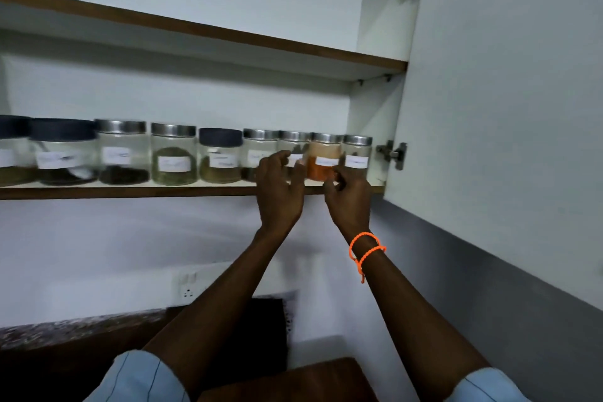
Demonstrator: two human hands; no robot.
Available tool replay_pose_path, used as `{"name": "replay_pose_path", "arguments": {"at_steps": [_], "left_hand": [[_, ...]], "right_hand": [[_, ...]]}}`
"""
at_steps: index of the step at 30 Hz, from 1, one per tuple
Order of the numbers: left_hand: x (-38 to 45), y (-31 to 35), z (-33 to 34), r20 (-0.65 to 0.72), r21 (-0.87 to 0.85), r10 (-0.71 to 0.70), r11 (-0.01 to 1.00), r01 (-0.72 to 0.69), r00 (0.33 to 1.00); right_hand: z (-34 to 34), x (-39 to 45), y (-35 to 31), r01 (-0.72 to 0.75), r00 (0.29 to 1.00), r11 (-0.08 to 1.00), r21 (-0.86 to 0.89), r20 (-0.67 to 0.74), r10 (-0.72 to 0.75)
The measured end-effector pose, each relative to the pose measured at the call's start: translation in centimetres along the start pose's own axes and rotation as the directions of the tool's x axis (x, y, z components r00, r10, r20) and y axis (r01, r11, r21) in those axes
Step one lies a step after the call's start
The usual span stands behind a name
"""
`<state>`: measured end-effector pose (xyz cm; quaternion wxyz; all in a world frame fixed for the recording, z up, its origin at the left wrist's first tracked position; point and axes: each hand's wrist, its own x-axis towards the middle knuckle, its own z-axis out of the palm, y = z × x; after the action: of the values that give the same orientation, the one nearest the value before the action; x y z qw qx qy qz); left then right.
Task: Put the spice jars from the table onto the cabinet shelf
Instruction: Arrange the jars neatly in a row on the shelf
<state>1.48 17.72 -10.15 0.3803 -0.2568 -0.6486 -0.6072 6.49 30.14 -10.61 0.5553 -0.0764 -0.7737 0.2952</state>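
On the shelf (130, 190), hands partly hide jars; blurred labels seem unreadable.

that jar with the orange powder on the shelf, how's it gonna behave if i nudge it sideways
The orange-powder jar looks rigid and clear, glass or hard plastic, so probably smooth and a bit slippery. It stands squat and roughly two-thirds full, so it should slide rather than tip. Neighbouring jars, like the end jar, sit close on both sides; a sideways push would likely bump them.
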Motion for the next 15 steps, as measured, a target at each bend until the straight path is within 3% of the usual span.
{"name": "replay_pose_path", "arguments": {"at_steps": [5, 12, 15], "left_hand": [[0.1, 2.1, 7.4, 0.219, 0.267, -0.128, 0.961, 0.067, 0.967], [1.1, 1.7, 12.2, 0.183, 0.542, -0.236, 0.834, 0.103, 0.954], [1.8, 1.6, 13.3, 0.189, 0.668, -0.239, 0.742, 0.053, 0.953]], "right_hand": [[-1.6, 5.2, 5.0, -0.144, 0.988, 0.987, -0.075, 0.052, 0.148], [-0.2, 9.3, 8.7, -0.259, 0.944, 0.963, -0.071, 0.193, 0.268], [0.5, 10.7, 9.8, -0.286, 0.926, 0.956, -0.061, 0.239, 0.292]]}}
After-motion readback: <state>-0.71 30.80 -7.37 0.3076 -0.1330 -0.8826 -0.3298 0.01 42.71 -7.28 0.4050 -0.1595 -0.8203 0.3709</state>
